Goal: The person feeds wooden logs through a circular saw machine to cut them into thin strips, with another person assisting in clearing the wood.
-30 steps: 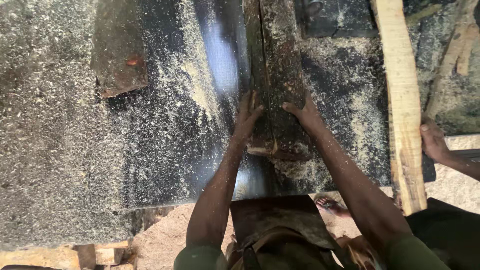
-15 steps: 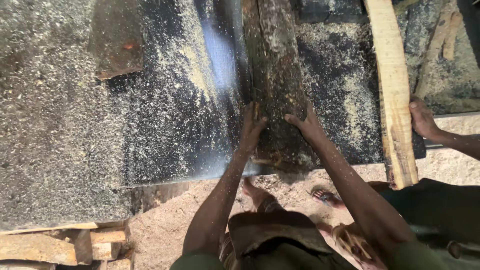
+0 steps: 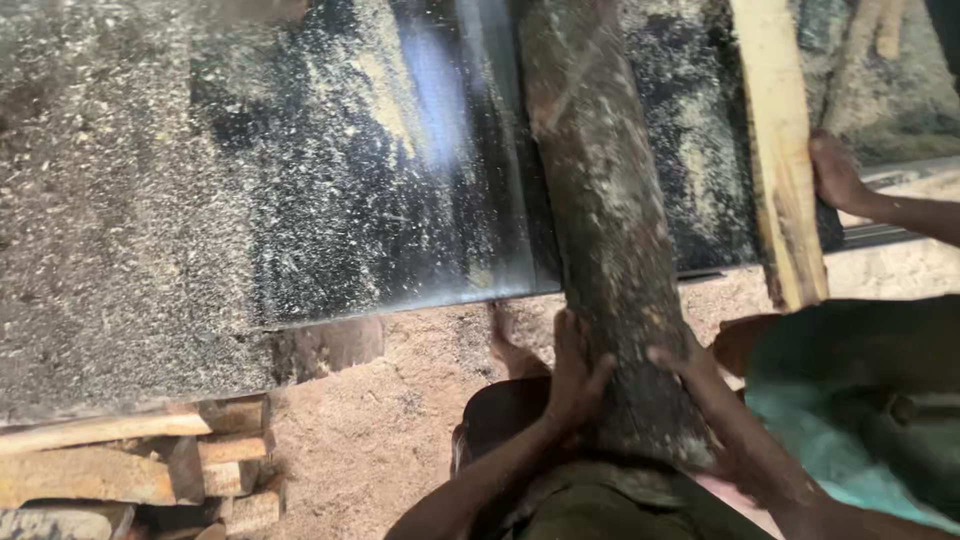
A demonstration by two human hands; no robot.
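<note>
A long dark log [image 3: 600, 200] with rough bark lies lengthwise on the dark metal saw table [image 3: 380, 190], its near end overhanging the table's front edge toward me. My left hand [image 3: 578, 372] clasps the log's left side near that end. My right hand [image 3: 690, 362] presses against its right side. Both hands grip the log below the table edge. The log's far end runs out of view at the top.
Another person's hand [image 3: 835, 172] holds a pale wooden plank [image 3: 782, 150] on the table at right; their teal clothing [image 3: 850, 400] fills the lower right. Sawdust covers the table and ground [image 3: 400, 420]. Stacked wood offcuts [image 3: 130, 460] lie at lower left.
The log has been drawn back toward me, so its near end now hangs past the table edge. My hands moved with it, from flat on top to gripping its sides.
</note>
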